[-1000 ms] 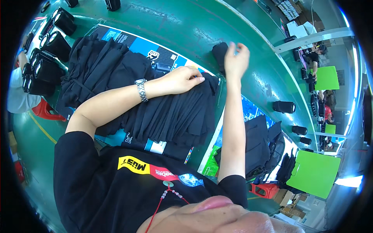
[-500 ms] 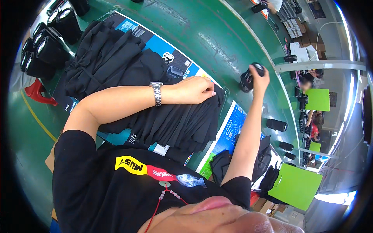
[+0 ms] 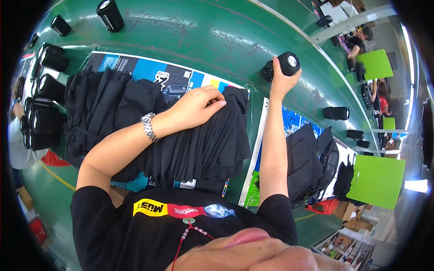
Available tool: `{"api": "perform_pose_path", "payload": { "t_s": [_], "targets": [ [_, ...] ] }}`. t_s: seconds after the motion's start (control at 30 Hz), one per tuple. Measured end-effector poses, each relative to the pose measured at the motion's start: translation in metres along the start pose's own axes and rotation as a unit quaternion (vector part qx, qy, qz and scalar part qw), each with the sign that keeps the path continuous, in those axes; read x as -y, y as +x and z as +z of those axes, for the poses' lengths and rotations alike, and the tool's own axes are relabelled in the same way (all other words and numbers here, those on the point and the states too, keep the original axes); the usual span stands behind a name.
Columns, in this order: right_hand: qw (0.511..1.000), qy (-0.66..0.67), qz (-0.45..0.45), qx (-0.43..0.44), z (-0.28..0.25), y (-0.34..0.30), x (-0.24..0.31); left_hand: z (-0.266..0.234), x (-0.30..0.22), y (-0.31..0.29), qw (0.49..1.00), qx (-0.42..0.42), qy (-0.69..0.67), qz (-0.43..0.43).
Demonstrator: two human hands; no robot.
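Note:
My right hand (image 3: 284, 83) is wrapped round a black cylindrical speaker (image 3: 288, 63) above the green bench. One round end of it, with a pale centre, faces up and to the right. More dark material shows left of my thumb. My left hand (image 3: 196, 107), with a metal-band watch on the wrist, rests on a row of overlapping black cloth pieces (image 3: 194, 149). Its fingers are curled with the fingertips at the cloth near the right end of the row; whether they pinch a piece is hard to see.
Printed sheets (image 3: 149, 67) lie under the cloth. Several black cylinders (image 3: 47, 122) crowd the left side, and one (image 3: 110, 16) stands at the far left. Another cylinder (image 3: 336, 113) lies at right, beyond more black cloth (image 3: 303, 162). A green panel (image 3: 377, 180) and people sit farther right.
My view has swung, shifting the scene. The speaker in my right hand has turned so its round end shows. My left hand stays on the cloth, its thumb lying farther from the index finger.

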State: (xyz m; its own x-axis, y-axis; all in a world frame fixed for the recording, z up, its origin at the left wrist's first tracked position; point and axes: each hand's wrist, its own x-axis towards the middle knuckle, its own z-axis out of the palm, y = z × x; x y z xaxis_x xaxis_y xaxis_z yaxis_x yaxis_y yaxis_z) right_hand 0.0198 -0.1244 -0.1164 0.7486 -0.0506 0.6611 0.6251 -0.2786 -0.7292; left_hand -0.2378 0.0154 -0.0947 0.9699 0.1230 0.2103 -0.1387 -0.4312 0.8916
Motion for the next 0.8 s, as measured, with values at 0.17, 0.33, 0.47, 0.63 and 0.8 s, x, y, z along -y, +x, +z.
{"api": "perform_pose_path", "payload": {
  "t_s": [0.17,0.33,0.47,0.63,0.8],
  "targets": [
    [0.999,-0.042,0.002,0.017,-0.008,0.002,-0.009,-0.001,-0.011,0.003,1.0,0.012,0.003,0.007],
    [0.998,-0.059,0.022,0.017,-0.012,-0.006,-0.007,-0.004,-0.019,-0.001,0.999,0.022,0.03,0.035],
    [0.993,-0.079,0.065,0.053,-0.027,-0.002,-0.019,-0.002,-0.031,0.0,0.981,0.005,0.082,0.176],
    [0.96,-0.118,0.129,0.218,-0.052,0.023,-0.036,0.008,-0.033,-0.006,0.955,0.044,0.186,0.228],
    [0.987,-0.143,0.075,-0.005,-0.086,-0.031,-0.011,0.006,-0.013,-0.003,0.959,0.085,0.204,0.178]
  ]
}}
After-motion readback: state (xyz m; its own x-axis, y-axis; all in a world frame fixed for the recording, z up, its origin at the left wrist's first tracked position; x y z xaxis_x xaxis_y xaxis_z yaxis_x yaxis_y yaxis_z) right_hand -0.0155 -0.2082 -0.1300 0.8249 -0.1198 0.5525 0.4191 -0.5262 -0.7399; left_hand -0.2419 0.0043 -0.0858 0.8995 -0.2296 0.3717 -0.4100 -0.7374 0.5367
